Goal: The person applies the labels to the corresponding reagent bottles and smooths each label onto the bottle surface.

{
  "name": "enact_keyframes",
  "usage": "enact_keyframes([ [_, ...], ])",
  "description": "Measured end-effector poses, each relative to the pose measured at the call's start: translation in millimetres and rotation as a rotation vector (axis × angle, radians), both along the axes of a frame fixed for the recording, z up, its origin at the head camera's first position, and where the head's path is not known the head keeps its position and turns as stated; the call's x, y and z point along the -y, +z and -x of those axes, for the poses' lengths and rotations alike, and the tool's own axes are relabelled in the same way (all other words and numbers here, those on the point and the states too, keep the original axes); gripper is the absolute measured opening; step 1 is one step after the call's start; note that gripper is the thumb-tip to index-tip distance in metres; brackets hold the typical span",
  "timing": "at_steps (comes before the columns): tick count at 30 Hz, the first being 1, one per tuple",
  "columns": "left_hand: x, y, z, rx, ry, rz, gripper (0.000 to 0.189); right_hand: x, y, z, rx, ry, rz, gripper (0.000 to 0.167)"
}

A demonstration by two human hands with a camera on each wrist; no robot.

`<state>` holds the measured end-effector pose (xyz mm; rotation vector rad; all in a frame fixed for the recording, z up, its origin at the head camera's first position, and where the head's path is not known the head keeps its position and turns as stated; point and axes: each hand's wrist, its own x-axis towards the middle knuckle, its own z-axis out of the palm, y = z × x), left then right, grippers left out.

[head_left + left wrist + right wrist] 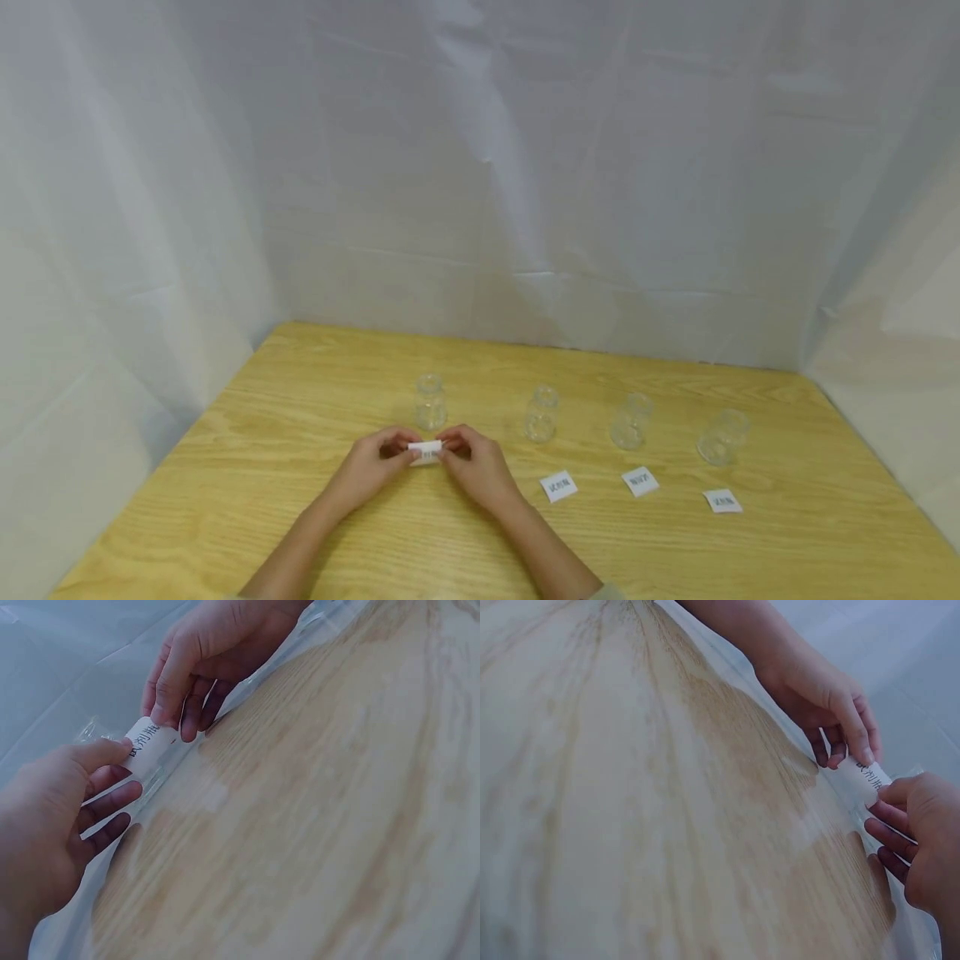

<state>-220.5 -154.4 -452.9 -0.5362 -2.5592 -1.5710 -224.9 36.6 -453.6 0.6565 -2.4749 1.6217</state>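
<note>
In the lower middle of the head view, we see the left hand (371,465) and right hand (482,468) pinching opposite ends of a white label (425,451). We judge it light, easily creased, best held by its edges.

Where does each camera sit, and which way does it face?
Head: worn on the head, facing forward and down at the wooden table, glass jars and loose paper slips; left hand, right hand and forearms show.
Left wrist: worn there, facing the held slip; left hand at left, right hand at top.
Right wrist: worn there, facing the same slip; right hand at right, left hand at top.
Shared: both wrist views show that slip and both hands.
</note>
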Motion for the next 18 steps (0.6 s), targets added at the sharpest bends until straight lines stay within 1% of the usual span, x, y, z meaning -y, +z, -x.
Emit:
enact_keyframes([
  [2,-0.9,0.9,-0.5,0.027,0.029,-0.025,0.015,-0.1,-0.6,0.3,-0.004,-0.002,0.006,0.015],
  [4,-1.5,2.2,-1.1,0.040,0.040,-0.047,0.016,0.0,-1.0,0.2,-0.005,-0.003,0.000,0.013],
  [8,-1.8,4.1,-1.7,0.057,0.039,-0.065,0.017,0.5,0.5,-0.7,0.003,-0.006,-0.010,0.009],
  [13,-1.2,4.5,-1.6,0.068,0.034,-0.071,0.017,0.9,2.5,-1.0,0.000,-0.023,-0.007,0.008],
  [18,-1.3,5.3,-1.4,0.100,0.067,-0.104,0.014,0.8,1.9,0.2,0.002,-0.055,0.007,0.009],
])
